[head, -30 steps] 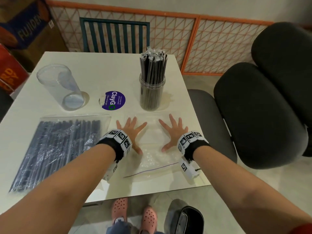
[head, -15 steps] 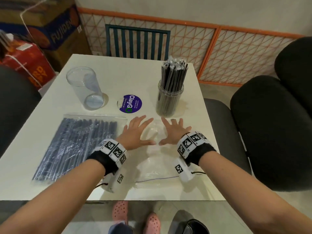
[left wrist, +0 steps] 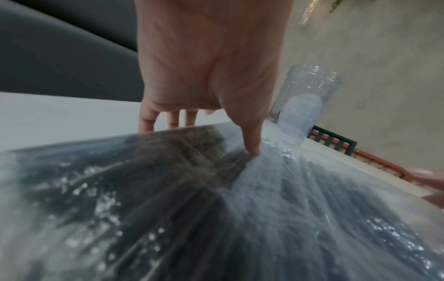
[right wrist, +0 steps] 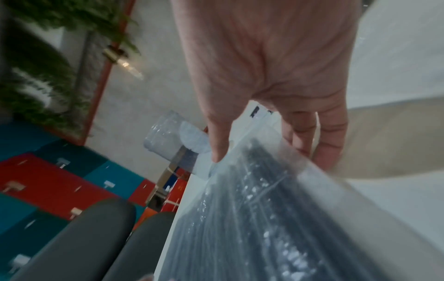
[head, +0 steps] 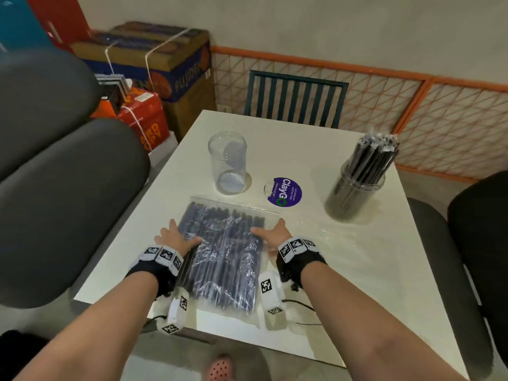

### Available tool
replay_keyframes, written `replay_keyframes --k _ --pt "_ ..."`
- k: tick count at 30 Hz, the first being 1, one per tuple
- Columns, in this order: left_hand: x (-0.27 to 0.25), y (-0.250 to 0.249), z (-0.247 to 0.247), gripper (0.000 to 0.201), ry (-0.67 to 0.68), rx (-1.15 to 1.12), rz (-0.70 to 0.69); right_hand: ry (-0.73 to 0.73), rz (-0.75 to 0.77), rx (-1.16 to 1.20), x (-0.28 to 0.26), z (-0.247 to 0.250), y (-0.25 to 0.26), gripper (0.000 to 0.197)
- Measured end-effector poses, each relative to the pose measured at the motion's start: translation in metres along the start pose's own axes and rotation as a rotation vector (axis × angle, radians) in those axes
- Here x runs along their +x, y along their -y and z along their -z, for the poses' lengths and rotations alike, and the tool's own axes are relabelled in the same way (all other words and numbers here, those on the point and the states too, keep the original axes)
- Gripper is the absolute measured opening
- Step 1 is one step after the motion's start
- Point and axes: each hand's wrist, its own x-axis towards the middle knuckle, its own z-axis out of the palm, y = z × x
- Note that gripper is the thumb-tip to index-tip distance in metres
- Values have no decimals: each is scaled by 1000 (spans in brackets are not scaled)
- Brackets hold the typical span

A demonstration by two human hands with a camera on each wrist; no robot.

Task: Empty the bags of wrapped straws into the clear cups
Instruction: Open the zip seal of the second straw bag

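1. Nearest the camera, low in the centre of the head view, the full bag of straws (head: 224,251) lies on the white table (head: 357,270) between both hands. The left hand (head: 176,239) holds its left edge, thumb pressed on top and fingers down the side, as the left wrist view shows. The right hand (head: 272,237) holds the right edge, thumb on top and fingers under the plastic.
2. The bag's long axis runs from the near table edge toward the far side; the dark straws inside lie along it. Its far end points at the empty clear cup (head: 227,162). Which end opens I cannot tell.
3. Right of centre, a flattened empty bag (head: 316,229) lies on the table, hard to make out.
4. Farther, at the right of the frame, the filled cup (head: 357,185) stands upright, packed with straws.
5. Judging from this, roughly half is done: one cup filled, and this bag is yet to be opened and emptied into the upright empty cup.
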Motion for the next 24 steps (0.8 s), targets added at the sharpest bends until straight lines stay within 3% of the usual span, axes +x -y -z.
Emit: replay_keyframes --k 2,4,6,9,10,15,18,21,24 --pt "3 -1 -1 89 21 -42 -31 -15 -36 7 1 -10 -2 114" --pt "7 -2 -2 80 74 -136 -25 -72 -59 54 2 -15 -2 103" --pt "9 -2 -2 77 131 -213 -6 -94 -76 66 0 -18 1 85" --pt "15 -7 8 85 214 -273 -13 -18 -60 -96 -5 -15 12 39" --pt "18 -10 13 87 230 -298 -28 -4 -41 -104 -6 -13 16 31" --pt "17 -22 52 84 210 -436 -185 75 155 250 -20 7 38 15" --pt "5 -34 71 85 51 -581 -288 63 271 424 -40 19 59 30" --pt "-25 -61 86 89 -253 -613 -337 -39 405 462 -58 29 74 56" --pt "-68 -92 99 67 -562 -557 -591 -110 527 494 -82 32 81 58"
